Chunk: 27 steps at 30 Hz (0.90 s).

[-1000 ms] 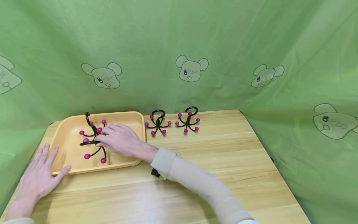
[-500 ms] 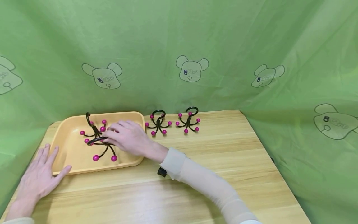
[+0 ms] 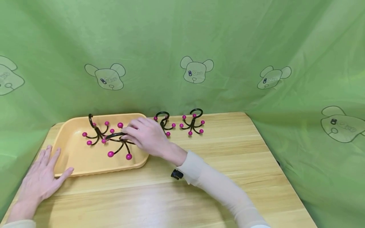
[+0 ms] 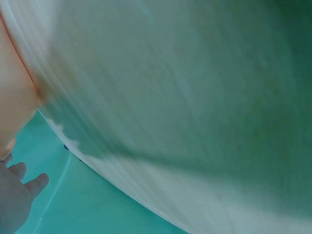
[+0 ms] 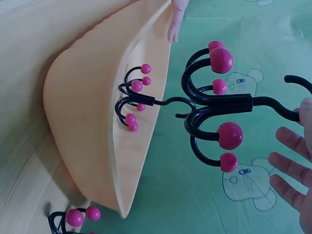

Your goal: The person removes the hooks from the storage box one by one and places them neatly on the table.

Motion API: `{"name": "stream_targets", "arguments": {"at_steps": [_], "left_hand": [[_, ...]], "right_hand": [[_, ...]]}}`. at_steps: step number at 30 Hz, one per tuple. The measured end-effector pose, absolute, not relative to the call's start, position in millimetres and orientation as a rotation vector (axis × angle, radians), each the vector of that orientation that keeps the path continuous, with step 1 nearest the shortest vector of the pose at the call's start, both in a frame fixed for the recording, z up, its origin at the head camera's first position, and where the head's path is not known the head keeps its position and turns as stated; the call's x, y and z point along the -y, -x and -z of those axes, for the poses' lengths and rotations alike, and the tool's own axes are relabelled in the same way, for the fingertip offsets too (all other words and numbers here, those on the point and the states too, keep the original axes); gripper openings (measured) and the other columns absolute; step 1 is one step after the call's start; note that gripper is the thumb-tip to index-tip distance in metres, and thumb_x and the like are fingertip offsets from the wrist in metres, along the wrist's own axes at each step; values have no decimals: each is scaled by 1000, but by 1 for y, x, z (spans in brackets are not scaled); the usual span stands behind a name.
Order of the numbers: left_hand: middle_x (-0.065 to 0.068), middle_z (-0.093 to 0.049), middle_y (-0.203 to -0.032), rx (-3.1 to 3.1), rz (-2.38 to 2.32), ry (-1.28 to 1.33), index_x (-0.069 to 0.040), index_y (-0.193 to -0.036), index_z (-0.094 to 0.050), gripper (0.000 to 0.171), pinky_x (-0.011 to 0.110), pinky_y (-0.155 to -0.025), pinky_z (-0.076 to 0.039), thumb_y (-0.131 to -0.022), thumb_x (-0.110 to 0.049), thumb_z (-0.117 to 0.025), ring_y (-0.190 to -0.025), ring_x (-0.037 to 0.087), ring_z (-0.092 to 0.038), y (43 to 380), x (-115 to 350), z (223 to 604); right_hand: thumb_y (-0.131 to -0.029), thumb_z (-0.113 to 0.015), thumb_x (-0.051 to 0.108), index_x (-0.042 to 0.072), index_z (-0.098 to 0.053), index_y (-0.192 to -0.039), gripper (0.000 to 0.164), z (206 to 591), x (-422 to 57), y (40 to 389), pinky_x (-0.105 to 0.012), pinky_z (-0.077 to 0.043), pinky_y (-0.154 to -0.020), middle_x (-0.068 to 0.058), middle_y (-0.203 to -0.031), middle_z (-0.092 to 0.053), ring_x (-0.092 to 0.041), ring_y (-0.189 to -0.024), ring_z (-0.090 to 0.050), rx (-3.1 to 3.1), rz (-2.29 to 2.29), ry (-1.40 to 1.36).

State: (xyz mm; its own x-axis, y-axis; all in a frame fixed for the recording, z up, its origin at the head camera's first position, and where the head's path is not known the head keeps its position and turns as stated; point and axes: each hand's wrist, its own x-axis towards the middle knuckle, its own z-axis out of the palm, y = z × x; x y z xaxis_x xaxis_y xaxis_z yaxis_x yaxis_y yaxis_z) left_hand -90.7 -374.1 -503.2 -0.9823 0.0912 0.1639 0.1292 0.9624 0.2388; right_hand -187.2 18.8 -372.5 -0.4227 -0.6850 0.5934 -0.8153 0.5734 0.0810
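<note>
The right hand (image 3: 146, 136) grips a black multi-armed, pink-tipped hook (image 5: 224, 100) by its curved top, above the tray (image 3: 85, 162). It looks light, stiff and smooth, best held there. The left hand (image 3: 40, 180) rests spread against the tray's rim. Wood-grain counter (image 3: 199, 164) beneath both hands; green printed cloth (image 3: 154, 38) beyond.
</note>
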Motion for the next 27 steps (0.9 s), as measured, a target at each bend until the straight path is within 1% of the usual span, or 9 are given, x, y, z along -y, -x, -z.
{"name": "stream_targets", "arguments": {"at_steps": [4, 8, 11, 15, 17, 21, 23, 27], "left_hand": [[34, 2, -174, 2967, 374, 166, 0, -168, -11, 93, 57, -135, 6, -104, -54, -53, -163, 50, 5, 92, 374, 503], [33, 2, -174, 2966, 372, 170, -1, -168, -12, 93, 56, -136, 7, -104, -54, -53, -164, 48, 7, 94, 375, 503], [33, 2, -174, 2968, 370, 171, -1, -168, -12, 93, 62, -134, 1, -104, -54, -53, -164, 47, 8, 95, 375, 502], [33, 1, -174, 2972, 375, 164, -1, -168, -12, 93, 71, -130, -9, -104, -54, -53, -164, 48, 5, 95, 374, 501], [33, 1, -174, 2975, 379, 162, -1, -168, -12, 93, 72, -129, -11, -104, -55, -53, -164, 49, 5, 96, 374, 500], [33, 2, -174, 2981, 384, 157, -2, -169, -11, 94, 73, -128, -10, -104, -55, -52, -164, 51, 4, 96, 373, 499], [33, 2, -174, 2983, 380, 154, -2, -169, -11, 94, 74, -127, -12, -104, -55, -52, -164, 51, 4, 95, 373, 499], [33, 2, -174, 2985, 382, 150, -2, -169, -10, 94, 75, -126, -13, -104, -55, -52, -163, 51, 4, 94, 374, 500]], "right_hand": [[-101, -68, 41, 25, -78, -114, 23, 375, -33, 188, -23, -57, -86, 9, -107, -77, -10, -100, -70, 2215, -351, -1169], [-98, -72, 35, 19, -79, -114, 24, 380, -50, 188, -26, -59, -91, 4, -106, -78, -13, -99, -72, 2210, -408, -1141], [-97, -73, 33, 17, -79, -114, 24, 384, -62, 188, -29, -61, -94, 2, -107, -78, -16, -101, -72, 2227, -437, -1119], [-96, -74, 32, 16, -79, -113, 23, 388, -78, 187, -30, -62, -90, 0, -108, -78, -17, -102, -73, 2247, -464, -1081], [-96, -75, 31, 16, -79, -111, 22, 390, -85, 187, -31, -63, -90, -1, -108, -79, -18, -103, -73, 2247, -478, -1061], [-94, -77, 29, 14, -80, -108, 20, 393, -98, 187, -32, -62, -88, -1, -102, -78, -19, -98, -73, 2241, -513, -1036], [-94, -78, 28, 14, -80, -107, 19, 395, -104, 187, -32, -62, -86, 0, -100, -77, -19, -96, -72, 2240, -534, -1026], [-94, -77, 26, 14, -79, -106, 18, 400, -115, 188, -32, -62, -84, -1, -100, -77, -19, -96, -72, 2253, -557, -1020]]}}
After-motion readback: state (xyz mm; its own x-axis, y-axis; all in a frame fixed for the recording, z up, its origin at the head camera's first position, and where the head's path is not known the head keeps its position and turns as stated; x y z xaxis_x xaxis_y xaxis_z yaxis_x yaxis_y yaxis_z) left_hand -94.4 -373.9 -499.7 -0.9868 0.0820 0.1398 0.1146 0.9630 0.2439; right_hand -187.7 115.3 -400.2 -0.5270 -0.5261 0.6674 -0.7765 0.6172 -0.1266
